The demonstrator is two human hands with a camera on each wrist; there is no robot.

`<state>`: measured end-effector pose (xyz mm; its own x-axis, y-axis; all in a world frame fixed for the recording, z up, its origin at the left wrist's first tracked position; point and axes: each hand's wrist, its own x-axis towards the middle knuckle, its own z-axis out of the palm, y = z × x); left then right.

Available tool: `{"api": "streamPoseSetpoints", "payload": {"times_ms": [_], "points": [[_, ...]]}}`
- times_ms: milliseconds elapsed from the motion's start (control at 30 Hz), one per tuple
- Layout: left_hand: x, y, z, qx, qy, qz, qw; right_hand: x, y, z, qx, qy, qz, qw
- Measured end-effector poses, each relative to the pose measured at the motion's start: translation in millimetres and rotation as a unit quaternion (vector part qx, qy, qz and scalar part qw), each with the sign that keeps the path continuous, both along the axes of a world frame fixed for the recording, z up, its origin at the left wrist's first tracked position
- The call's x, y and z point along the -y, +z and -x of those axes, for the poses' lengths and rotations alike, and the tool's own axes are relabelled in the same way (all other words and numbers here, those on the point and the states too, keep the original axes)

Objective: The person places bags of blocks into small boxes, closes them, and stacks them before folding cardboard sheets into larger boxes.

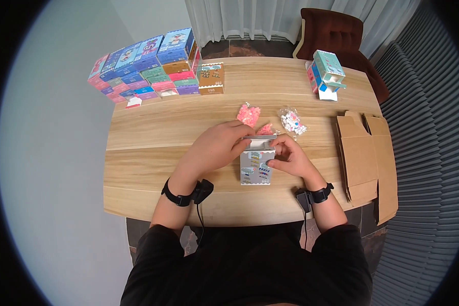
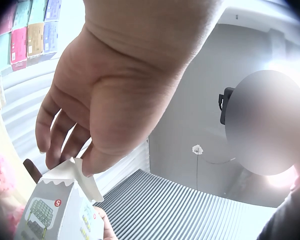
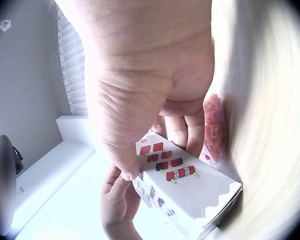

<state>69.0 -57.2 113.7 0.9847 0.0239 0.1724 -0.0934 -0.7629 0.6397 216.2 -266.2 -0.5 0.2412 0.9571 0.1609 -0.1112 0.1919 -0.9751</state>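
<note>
A small grey box (image 1: 255, 171) with printed brick pictures stands on the table before the person, its top flaps raised. The left hand (image 1: 217, 145) pinches a flap at the box's upper left; in the left wrist view that hand (image 2: 110, 95) has thumb and fingers on the white flap (image 2: 85, 177). The right hand (image 1: 293, 158) grips the box's right side. In the right wrist view the right hand (image 3: 145, 100) has its thumb on one edge of the box (image 3: 190, 185) and its fingers along the far side. The box's inside is mostly hidden.
Bags of pink pieces (image 1: 249, 115) and white pieces (image 1: 291, 121) lie beyond the box. Stacked colourful boxes (image 1: 148, 64) stand at the back left, a brown box (image 1: 211, 79) beside them. A teal box (image 1: 328, 66) is at the back right, flattened cardboard (image 1: 359, 163) at the right.
</note>
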Motion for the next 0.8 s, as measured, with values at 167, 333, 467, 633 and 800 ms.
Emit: {"api": "streamPoseSetpoints", "payload": {"times_ms": [167, 333, 467, 633, 800], "points": [[0.8, -0.1, 0.2, -0.004, -0.014, 0.0, 1.0, -2.4, -0.1, 0.0, -0.008, -0.014, -0.018, 1.0], [0.7, -0.5, -1.3, -0.005, -0.029, -0.006, 1.0, -5.0, 3.7, 2.4, -0.039, -0.039, -0.013, 0.998], [3.6, -6.7, -3.1, 0.016, -0.008, -0.001, 1.0, -5.7, 21.4, 8.0, -0.027, -0.05, 0.009, 0.998], [4.3, -5.3, -2.9, 0.007, -0.027, -0.011, 1.0, -5.3, 17.6, 5.8, -0.017, -0.036, 0.001, 0.999], [2.5, -5.2, -1.3, -0.035, -0.067, -0.014, 0.997, -0.3, 2.9, -0.1, -0.016, -0.01, 0.028, 0.999]]}}
